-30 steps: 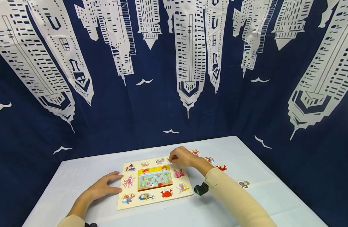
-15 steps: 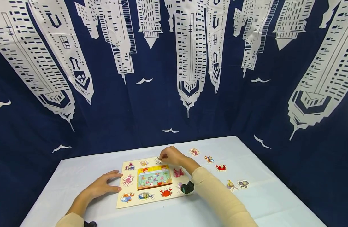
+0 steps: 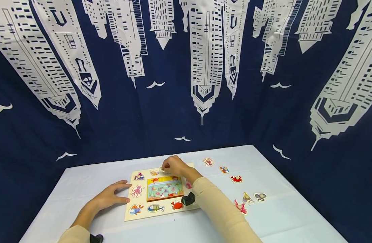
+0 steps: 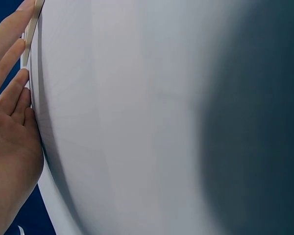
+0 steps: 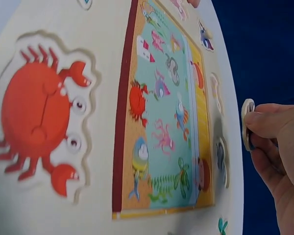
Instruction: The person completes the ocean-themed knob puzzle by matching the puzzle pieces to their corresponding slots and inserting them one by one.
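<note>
My right hand [image 3: 173, 165] pinches a thin wooden puzzle piece [image 5: 247, 125] between thumb and fingers, seen edge-on in the right wrist view, its picture mostly hidden. It is over the far edge of the wooden puzzle board [image 3: 189, 165], near the slot with a yellow and orange picture [image 3: 154, 172]. My left hand [image 3: 111, 195] lies at the board's left edge, thumb and fingers spread, fingertips right at the rim; the left wrist view shows the same left hand [image 4: 12, 112]. A purple fish piece [image 3: 139, 176] and a blue fish piece [image 3: 155, 208] with knobs sit in the board.
Right of the board lie loose pieces: an octopus [image 3: 208, 162], a blue and orange fish [image 3: 224, 169], a red crab [image 3: 236, 179], a yellow fish [image 3: 247, 198], a grey coiled one [image 3: 260, 197] and a pinkish-red one [image 3: 240, 206]. A dark blue patterned cloth [image 3: 161, 111] hangs behind the table.
My right hand has moved left along the board's far edge with the piece, and its forearm now uncovers the yellow and pinkish-red loose pieces. My left hand stays at the board's left edge.
</note>
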Demonstrator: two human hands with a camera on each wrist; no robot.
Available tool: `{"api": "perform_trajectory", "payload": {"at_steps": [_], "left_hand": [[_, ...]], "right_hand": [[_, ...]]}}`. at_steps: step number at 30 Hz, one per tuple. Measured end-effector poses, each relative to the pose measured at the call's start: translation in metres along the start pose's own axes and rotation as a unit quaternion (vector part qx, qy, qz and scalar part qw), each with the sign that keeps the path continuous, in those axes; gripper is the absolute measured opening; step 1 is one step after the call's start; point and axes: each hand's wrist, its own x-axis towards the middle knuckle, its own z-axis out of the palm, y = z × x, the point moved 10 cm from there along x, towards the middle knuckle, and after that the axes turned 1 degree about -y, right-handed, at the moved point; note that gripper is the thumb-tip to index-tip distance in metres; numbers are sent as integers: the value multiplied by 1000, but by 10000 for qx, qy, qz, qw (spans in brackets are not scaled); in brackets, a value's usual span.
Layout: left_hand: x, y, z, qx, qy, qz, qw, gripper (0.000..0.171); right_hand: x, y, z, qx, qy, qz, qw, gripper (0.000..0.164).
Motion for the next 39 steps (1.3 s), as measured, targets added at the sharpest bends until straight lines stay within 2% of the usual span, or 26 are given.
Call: {"api": "perform_trajectory", "payload": {"at_steps": [6, 15, 22, 28, 33, 39], "left_hand": [[-2, -4, 0, -2, -4, -66, 10000, 74], [-1, -3, 0, -47, -20, 33, 10000, 73], [2, 1, 3, -51, -36, -9, 10000, 74], [2, 3, 0, 12, 11, -19, 10000, 74], [2, 2, 1, 31, -6, -67, 10000, 74], [1, 2, 1, 21, 16, -70, 10000, 74]], "right_hand": [[12, -12, 13, -20, -42, -127, 9999, 9], [22, -21, 30, 196, -112, -2, 9997, 10], [23, -14, 36, 51, -125, 261, 9996, 10], [28, -14, 39, 171, -68, 233, 9996, 10], [28, -10, 43, 256, -99, 407, 9988, 7], [30, -8, 45, 187, -12, 429, 9989, 6]]}}
